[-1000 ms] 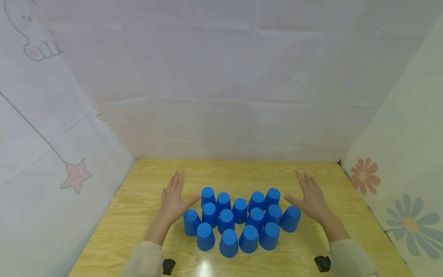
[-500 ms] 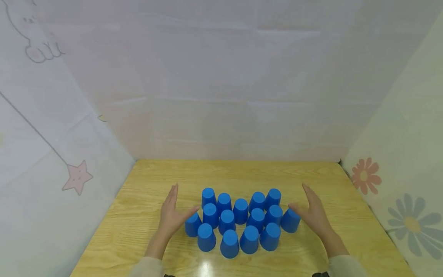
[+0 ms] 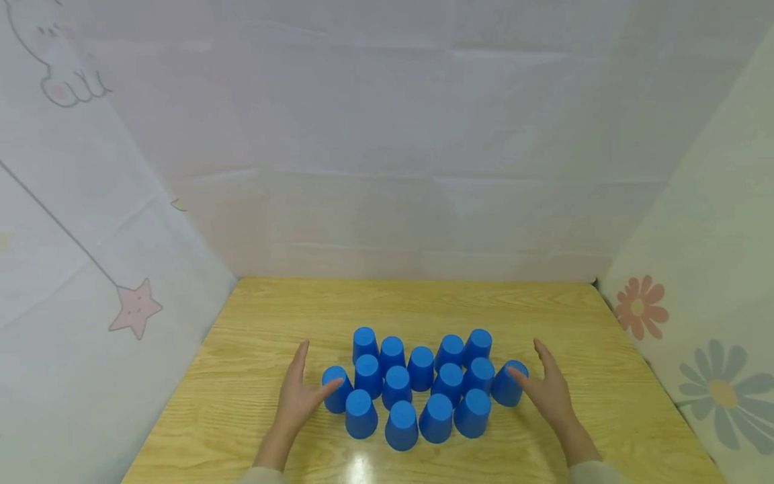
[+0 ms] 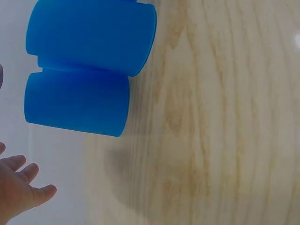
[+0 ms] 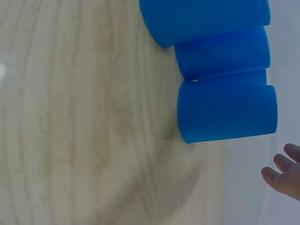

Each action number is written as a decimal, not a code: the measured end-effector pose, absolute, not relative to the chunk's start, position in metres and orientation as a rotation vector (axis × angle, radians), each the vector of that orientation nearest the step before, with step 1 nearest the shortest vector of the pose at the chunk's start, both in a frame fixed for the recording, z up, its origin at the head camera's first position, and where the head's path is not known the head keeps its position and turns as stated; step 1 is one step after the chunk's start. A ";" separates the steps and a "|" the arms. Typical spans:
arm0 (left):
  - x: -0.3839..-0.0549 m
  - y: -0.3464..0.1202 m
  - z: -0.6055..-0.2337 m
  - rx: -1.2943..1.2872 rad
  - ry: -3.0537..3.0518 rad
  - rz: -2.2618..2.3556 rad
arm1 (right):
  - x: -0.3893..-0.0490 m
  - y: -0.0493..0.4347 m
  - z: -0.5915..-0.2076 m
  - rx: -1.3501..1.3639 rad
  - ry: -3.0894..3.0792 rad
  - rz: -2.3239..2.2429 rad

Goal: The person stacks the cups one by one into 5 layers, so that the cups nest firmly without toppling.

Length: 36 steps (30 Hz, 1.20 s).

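Observation:
Several plain blue cups stand upside down on the table in loose rows, among them a front cup [image 3: 402,425] and a middle one [image 3: 420,368]. My left hand [image 3: 296,396] is beside the leftmost cup [image 3: 336,396], fingers extended and thumb spread across it in the head view. On the other side, my right hand [image 3: 551,395] has its thumb in front of the rightmost cup [image 3: 506,390]. Both wrist views show a gap between the hand and the nearest cup: left hand [image 4: 21,187], left cup [image 4: 77,103], right hand [image 5: 287,173], right cup [image 5: 227,112]. Neither hand holds anything.
The cups stand on a light wooden table [image 3: 266,316]. A pale cloth backdrop [image 3: 387,168] rises behind its far edge. Patterned cloth walls close off both sides, with a pink star [image 3: 136,308] on the left and a red flower [image 3: 641,307] on the right.
Both hands have drawn back toward the near edge and lowered beside the outer cups, their thumbs now overlapping these in the head view. The cups stay in place.

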<state>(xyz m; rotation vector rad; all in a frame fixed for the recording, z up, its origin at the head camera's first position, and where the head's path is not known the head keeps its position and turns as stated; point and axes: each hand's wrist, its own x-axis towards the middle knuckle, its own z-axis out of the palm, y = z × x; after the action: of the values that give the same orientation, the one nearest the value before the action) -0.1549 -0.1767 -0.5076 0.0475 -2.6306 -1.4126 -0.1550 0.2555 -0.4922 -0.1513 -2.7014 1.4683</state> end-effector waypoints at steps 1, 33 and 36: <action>-0.154 -0.177 -0.509 0.051 -2.630 -1.420 | -0.154 0.256 -0.495 -0.157 -2.696 1.475; -0.148 -0.158 -0.552 0.160 -2.393 -1.750 | -0.158 0.248 -0.554 -0.323 -2.487 1.720; -0.148 -0.157 -0.554 0.165 -2.370 -1.773 | -0.154 0.244 -0.545 -0.333 -2.469 1.746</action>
<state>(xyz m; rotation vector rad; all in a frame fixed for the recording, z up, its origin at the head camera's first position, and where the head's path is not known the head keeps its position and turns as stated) -0.1477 -0.1569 -0.5543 0.1648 -2.3698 -1.7732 -0.1543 0.2441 -0.5454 -0.3327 -2.4694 1.7455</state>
